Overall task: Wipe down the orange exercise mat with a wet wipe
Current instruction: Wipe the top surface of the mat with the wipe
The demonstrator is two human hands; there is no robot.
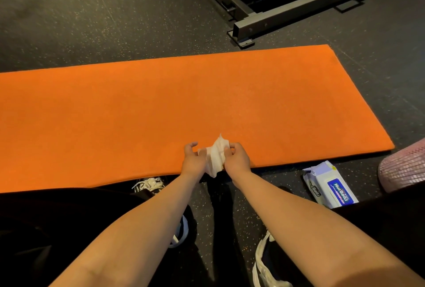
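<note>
- Mat [161, 107]: one orange exercise mat, flat on dark speckled floor [69, 29].
- One white wet wipe [215, 155], crumpled, held over the mat's near edge.
- One wipes pack [331, 188] right of the hands, on the floor.
- Two hands: left hand [193, 160] and right hand [236, 159] pinch the wipe with curled fingers, arms extended forward.

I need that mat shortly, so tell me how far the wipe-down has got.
Barely begun. Done: one wet wipe is out; the wipes pack lies on the floor. In hand: left hand and right hand both pinch the crumpled wipe over the orange exercise mat's near edge. Left: the wiping itself; the mat shows no wet streaks.
</note>
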